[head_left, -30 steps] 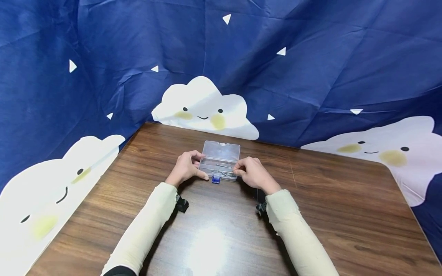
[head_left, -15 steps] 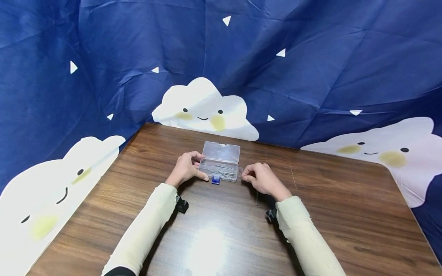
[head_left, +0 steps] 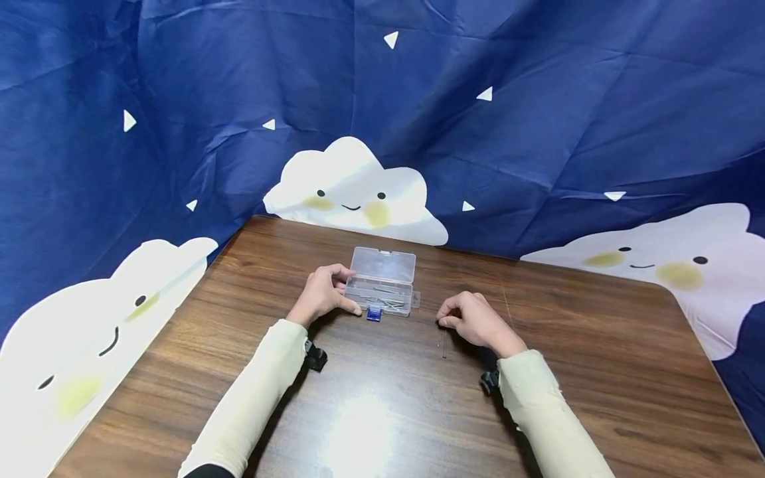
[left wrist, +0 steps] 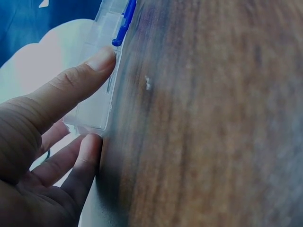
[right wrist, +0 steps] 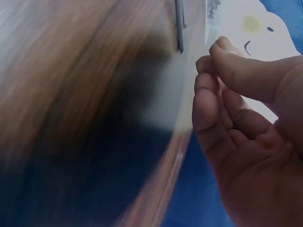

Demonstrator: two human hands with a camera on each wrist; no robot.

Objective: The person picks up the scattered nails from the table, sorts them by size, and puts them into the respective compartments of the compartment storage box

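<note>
A clear plastic box [head_left: 366,285] with a blue latch [head_left: 374,313] lies with its lid [head_left: 383,265] raised. Several thin metal nails [head_left: 391,302] lie in it. My left hand [head_left: 323,292] holds the box's left end, thumb on the front corner and fingers behind, as the left wrist view also shows. My right hand [head_left: 474,320] is to the right of the box, over the table, its thumb and fingertips loosely together and nothing visible between them. Just below its fingertips a long nail [head_left: 444,346] lies on the wood, a smaller thin piece [head_left: 438,344] beside it.
The brown wooden table [head_left: 568,372] spreads out on all sides. A small clear plastic tab [head_left: 416,299] shows at the box's right end. Behind the table hangs a blue cloth [head_left: 311,66] with white clouds. A camera is strapped at each wrist.
My right hand has moved from the box's right end rightward and nearer to me, uncovering the clear tab, then came above the nail on the table. The left hand stays on the box.
</note>
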